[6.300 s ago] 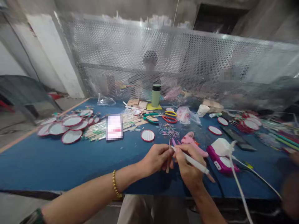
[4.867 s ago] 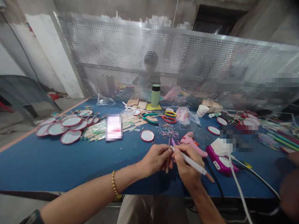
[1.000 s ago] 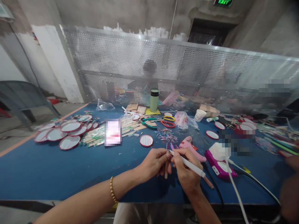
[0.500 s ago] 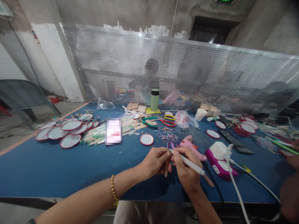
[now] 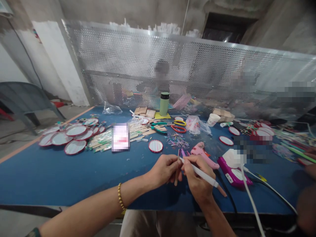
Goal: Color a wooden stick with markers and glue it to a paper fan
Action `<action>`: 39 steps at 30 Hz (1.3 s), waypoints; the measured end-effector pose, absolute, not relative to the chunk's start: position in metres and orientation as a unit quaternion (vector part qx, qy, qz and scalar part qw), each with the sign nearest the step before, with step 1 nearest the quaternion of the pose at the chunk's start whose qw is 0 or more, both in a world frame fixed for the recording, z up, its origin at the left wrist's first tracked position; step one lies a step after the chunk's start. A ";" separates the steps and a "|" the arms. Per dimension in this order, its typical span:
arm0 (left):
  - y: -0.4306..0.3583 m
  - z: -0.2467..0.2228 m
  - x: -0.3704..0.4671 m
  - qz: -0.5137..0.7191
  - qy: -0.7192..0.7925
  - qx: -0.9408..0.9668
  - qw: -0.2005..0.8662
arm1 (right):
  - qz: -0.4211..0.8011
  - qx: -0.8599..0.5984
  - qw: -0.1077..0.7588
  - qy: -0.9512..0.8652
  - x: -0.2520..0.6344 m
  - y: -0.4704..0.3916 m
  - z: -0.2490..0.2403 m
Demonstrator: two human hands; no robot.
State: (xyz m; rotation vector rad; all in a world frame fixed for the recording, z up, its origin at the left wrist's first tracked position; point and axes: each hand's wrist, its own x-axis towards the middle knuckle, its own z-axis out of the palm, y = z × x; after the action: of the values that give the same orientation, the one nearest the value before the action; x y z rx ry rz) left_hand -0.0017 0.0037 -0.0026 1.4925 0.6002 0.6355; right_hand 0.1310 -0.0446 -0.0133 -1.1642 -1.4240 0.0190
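My left hand (image 5: pixel 164 169) is closed on a thin wooden stick (image 5: pixel 176 177), held upright with its lower end showing below the fingers. In a pen-like grip, my right hand (image 5: pixel 199 177) holds a white pen-shaped tube (image 5: pixel 203 174). The tube's narrow end meets the stick between my fingertips; the exact contact there is too small to make out. Just beyond my hands lie a pink glue gun (image 5: pixel 203 154) and a round white disc with a red rim (image 5: pixel 155 146). A pile of small coloured clips or bands (image 5: pixel 176 140) sits behind them.
Red-rimmed discs (image 5: pixel 76 130) are heaped at the left beside bundled sticks (image 5: pixel 98 141). Pliers (image 5: pixel 159 124), a green bottle (image 5: pixel 164 104) and a paper cup (image 5: pixel 213 119) stand or lie farther back. A purple power strip (image 5: pixel 229 174) with cables is at right. A perforated metal screen (image 5: pixel 123 65) borders the table.
My hands keep nearly the same pose, stick and tube still together. The view has shifted slightly. At the far right, another person's hand has moved a little.
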 end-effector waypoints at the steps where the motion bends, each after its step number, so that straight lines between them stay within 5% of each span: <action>1: 0.004 -0.003 -0.001 0.281 0.264 0.655 0.650 | 0.007 -0.501 0.607 -0.617 0.131 -0.045 -0.013; 39: 0.003 0.001 -0.003 0.277 0.268 0.645 0.660 | 0.006 -0.502 0.612 -0.611 0.129 -0.045 -0.010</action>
State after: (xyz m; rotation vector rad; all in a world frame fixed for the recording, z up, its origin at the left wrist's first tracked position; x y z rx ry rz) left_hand -0.0025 0.0027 0.0014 1.4608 0.6060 0.6265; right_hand 0.1292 -0.0446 -0.0098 -1.1567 -1.4093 0.0139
